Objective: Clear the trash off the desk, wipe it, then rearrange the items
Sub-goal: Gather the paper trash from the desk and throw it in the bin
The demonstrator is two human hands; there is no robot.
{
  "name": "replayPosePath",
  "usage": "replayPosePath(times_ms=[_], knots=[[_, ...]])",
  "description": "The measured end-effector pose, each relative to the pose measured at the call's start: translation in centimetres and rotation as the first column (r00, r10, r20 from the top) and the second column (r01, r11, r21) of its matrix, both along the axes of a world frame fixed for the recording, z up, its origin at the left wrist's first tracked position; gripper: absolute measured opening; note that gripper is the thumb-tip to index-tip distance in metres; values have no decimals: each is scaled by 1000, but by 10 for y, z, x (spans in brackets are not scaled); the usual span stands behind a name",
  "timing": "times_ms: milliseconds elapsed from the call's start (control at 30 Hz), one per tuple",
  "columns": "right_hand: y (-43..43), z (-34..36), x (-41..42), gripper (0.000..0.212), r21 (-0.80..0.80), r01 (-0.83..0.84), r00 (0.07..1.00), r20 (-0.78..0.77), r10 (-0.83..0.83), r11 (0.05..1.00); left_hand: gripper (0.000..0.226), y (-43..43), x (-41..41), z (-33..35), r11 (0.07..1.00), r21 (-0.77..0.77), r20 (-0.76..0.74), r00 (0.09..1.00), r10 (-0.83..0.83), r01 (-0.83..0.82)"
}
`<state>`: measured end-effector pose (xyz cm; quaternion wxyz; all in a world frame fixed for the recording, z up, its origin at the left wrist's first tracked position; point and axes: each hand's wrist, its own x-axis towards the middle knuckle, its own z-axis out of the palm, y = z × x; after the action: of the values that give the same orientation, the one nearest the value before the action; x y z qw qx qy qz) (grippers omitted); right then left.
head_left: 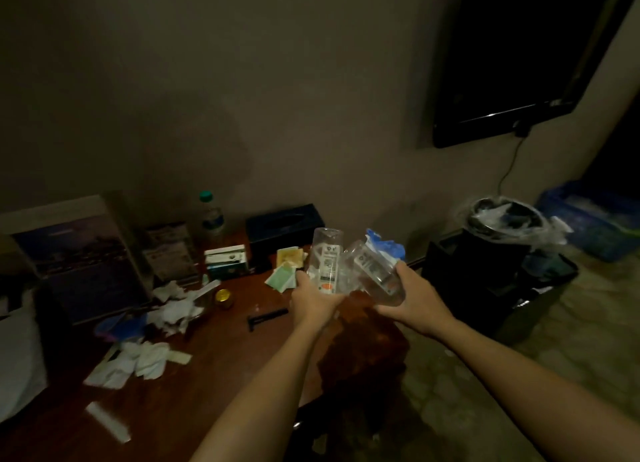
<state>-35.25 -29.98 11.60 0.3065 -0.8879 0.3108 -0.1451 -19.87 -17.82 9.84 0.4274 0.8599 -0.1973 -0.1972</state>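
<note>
A dark TV (519,53) hangs on the beige wall (277,80), and a cable (509,163) drops from its lower edge. Blue bags (588,219) lie in the right corner on the patterned floor (588,323), near a black stand (502,288).

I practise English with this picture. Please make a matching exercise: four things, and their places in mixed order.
1. green-capped bottle
2. upright clear bottle
3. trash bin
4. crumpled tissues

a. on the floor, right of the desk
b. in the left hand
c. standing at the back of the desk
d. lying on the desk's left part

Pairs: 1-c, 2-b, 3-a, 4-d
</note>
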Motion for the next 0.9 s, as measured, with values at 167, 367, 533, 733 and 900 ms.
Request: replayPosePath(times_ms=[167,367,533,733,900], knots=[[-79,0,-48,63,-10,74,997,-22,-74,997,59,-91,-34,-8,997,-27,-10,997,-77,76],[-187,-10,-90,74,-10,192,980,-43,-192,981,66,-223,-61,-18,977,0,-18,977,-213,213],[-291,-23,-115,79,-17,279,958,-61,-280,960,63,-344,-83,-27,966,-8,-35,966,-258,257],[-411,-32,-144,84,6,361,928,-103,-359,932,63,-472,-104,-22,947,22,-92,944,-316,319],[-486,-43,-160,70,25,350,932,-112,-346,936,58,-538,-116,-31,938,70,-103,937,-332,340]])
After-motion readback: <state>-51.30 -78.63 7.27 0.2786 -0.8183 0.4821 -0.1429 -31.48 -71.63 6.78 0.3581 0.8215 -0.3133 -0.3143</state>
